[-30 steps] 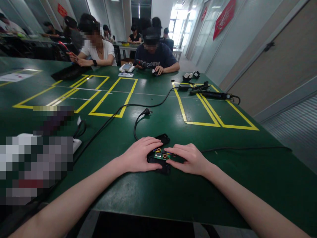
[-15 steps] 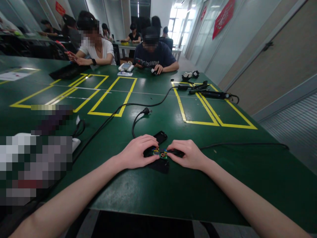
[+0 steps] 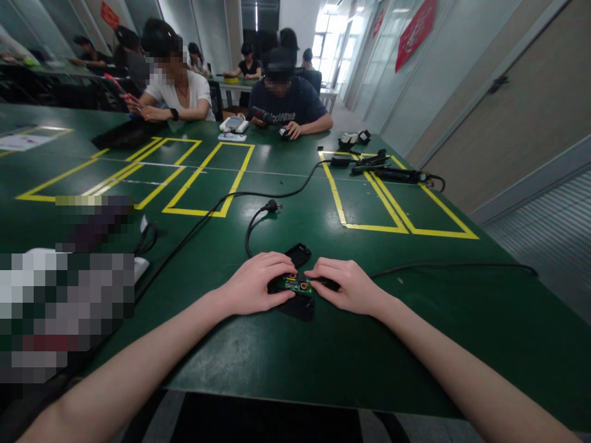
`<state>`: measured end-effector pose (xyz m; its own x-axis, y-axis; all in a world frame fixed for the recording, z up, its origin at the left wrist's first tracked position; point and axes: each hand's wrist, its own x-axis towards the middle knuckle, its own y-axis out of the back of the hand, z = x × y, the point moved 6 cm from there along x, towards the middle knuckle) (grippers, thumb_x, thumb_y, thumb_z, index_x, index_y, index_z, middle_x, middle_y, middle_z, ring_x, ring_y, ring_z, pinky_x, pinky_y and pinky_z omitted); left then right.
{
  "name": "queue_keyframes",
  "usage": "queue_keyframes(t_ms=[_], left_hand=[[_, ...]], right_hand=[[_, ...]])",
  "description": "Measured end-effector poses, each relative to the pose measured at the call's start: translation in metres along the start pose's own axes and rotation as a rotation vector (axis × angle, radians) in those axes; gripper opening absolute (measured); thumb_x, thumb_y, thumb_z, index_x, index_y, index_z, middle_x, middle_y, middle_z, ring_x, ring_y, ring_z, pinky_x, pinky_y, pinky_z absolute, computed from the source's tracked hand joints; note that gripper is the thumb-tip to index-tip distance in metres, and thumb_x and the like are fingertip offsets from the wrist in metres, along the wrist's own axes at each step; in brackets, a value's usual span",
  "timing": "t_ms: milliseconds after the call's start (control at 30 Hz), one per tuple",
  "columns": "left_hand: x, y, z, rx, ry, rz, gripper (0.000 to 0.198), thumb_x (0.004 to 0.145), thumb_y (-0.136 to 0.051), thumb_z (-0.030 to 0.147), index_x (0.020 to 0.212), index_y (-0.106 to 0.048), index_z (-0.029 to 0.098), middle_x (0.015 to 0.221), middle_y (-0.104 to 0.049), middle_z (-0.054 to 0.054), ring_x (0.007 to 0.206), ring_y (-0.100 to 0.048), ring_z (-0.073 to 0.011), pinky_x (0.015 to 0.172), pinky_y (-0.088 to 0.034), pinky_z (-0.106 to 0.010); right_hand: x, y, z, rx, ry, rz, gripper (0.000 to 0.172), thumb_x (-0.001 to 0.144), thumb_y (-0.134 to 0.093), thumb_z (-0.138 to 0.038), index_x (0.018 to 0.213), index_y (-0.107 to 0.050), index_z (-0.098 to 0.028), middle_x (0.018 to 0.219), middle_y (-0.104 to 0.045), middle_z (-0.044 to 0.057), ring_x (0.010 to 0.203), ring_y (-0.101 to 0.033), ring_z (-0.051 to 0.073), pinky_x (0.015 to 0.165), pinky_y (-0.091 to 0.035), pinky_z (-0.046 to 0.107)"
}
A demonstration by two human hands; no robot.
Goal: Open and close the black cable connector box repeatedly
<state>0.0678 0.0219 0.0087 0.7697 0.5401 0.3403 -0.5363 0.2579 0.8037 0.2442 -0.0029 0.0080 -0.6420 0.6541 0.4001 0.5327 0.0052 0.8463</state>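
A small green circuit board with copper coils lies in an opened black adapter casing on the green table. My left hand curls over the casing's left side, fingers closed on it. My right hand presses on the board's right end, fingers bent together, where a black cable leaves to the right. A separate black cover piece lies just behind the board.
A black cord with a plug loops behind the hands. Yellow tape rectangles mark the table. Black tools and adapters lie at the far right. Two people sit across the table; more are behind.
Both hands with the board and casing have shifted slightly away from me on the table; the right fingers have curled closer onto the board's end.
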Motion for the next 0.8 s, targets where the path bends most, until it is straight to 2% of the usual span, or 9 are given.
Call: queue_keyframes(t_ms=[133,267,433,533,700,800], left_hand=[[0.0002,-0.0003,-0.0002,-0.013,0.002,-0.004,0.026,0.091,-0.074,0.032,0.113,-0.069,0.02,0.124,-0.074,-0.011,0.121,-0.068,-0.0281,0.105,-0.052,-0.044],[-0.0007,0.0019,-0.0027,-0.08,0.03,0.028,0.026,0.098,-0.065,0.033,0.121,-0.066,0.02,0.125,-0.073,-0.011,0.121,-0.067,-0.0265,0.107,-0.052,-0.044],[-0.002,0.0028,-0.005,-0.131,0.076,0.022,0.042,0.094,-0.07,0.036,0.13,-0.063,0.017,0.116,-0.069,-0.011,0.11,-0.065,-0.0261,0.097,-0.057,-0.042],[-0.0014,0.0012,-0.0042,-0.093,0.078,-0.015,0.047,0.089,-0.075,0.036,0.131,-0.064,0.016,0.114,-0.067,-0.012,0.109,-0.063,-0.0277,0.096,-0.057,-0.044],[0.0011,0.0001,-0.0019,-0.076,0.057,-0.023,0.037,0.086,-0.075,0.025,0.121,-0.067,0.019,0.116,-0.067,-0.01,0.112,-0.062,-0.0272,0.101,-0.055,-0.044],[0.0021,-0.0003,-0.0013,-0.081,0.037,-0.012,0.03,0.086,-0.074,0.022,0.115,-0.067,0.019,0.116,-0.069,-0.01,0.113,-0.062,-0.027,0.103,-0.053,-0.044]], right_hand=[[0.0011,-0.0016,0.0009,-0.014,-0.027,-0.024,0.018,0.101,-0.056,-0.022,0.086,-0.065,-0.019,0.086,-0.066,0.004,0.075,-0.066,0.016,0.065,-0.048,0.025],[0.0006,0.0015,-0.0006,0.003,-0.049,-0.002,0.008,0.099,-0.06,-0.026,0.099,-0.065,-0.019,0.089,-0.068,0.004,0.076,-0.066,0.016,0.066,-0.046,0.026],[-0.0012,0.0005,-0.0031,0.008,-0.11,-0.054,0.043,0.084,-0.077,-0.044,0.115,-0.06,-0.02,0.095,-0.069,0.005,0.08,-0.067,0.019,0.068,-0.049,0.028],[-0.0005,0.0004,-0.0035,-0.023,-0.14,-0.043,0.044,0.085,-0.077,-0.044,0.118,-0.06,-0.02,0.099,-0.069,0.006,0.082,-0.068,0.02,0.068,-0.051,0.029],[0.0005,-0.0013,-0.0022,-0.085,-0.16,-0.04,0.047,0.088,-0.073,-0.042,0.128,-0.062,-0.019,0.109,-0.069,0.009,0.086,-0.071,0.022,0.069,-0.056,0.032],[0.0002,-0.0035,-0.0025,-0.109,-0.156,-0.048,0.045,0.089,-0.073,-0.042,0.126,-0.067,-0.018,0.109,-0.069,0.009,0.084,-0.071,0.022,0.07,-0.057,0.032]])
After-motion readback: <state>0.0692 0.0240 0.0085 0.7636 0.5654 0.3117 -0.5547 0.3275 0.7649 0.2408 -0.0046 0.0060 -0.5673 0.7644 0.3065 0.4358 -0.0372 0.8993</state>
